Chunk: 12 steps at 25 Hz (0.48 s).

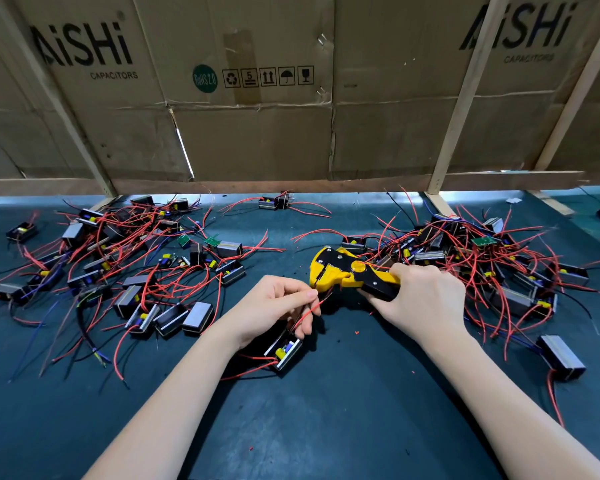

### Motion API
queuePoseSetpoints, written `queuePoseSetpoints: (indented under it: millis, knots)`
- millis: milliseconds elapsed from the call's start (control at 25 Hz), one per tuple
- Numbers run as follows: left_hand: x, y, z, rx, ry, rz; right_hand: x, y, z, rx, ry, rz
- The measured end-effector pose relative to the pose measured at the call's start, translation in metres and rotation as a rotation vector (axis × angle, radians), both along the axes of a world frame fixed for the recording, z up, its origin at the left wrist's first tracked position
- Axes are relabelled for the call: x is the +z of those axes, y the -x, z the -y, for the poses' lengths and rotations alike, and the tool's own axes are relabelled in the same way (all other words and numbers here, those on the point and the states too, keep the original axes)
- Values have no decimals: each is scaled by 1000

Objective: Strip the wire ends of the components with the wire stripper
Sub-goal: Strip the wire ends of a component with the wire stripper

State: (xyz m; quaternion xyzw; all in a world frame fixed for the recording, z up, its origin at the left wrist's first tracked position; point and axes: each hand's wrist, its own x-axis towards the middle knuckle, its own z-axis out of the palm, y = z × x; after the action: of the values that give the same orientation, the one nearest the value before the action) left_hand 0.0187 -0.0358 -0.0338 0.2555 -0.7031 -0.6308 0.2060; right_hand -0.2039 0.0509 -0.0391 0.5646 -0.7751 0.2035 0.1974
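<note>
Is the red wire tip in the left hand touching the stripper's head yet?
Apart. Head view: the red wire pinched by the left hand ends below the wire stripper, mat showing between.

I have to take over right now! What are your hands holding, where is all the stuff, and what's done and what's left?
Left hand: pinches a red wire of the component lying just under it.
Right hand: grips the handles of the yellow wire stripper, head pointing at the wire end.
The wire is near the stripper but not yet in it.
Piles of components lie on the mat, one to the left and one to the right. I cannot tell which pile is finished.
Tiny red bits on the mat suggest some ends are already stripped.
Next, probably: feed this wire in and squeeze.
</note>
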Motion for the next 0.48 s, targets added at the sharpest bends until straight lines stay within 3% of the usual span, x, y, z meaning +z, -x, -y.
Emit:
queuePoseSetpoints:
  millis: [160, 480]
  knots:
    - [3, -1, 1, -21, -4, 13, 6, 13, 1, -114, 35, 60]
    - [1, 6, -1, 255, -44, -23, 0, 16, 0, -59, 113, 42]
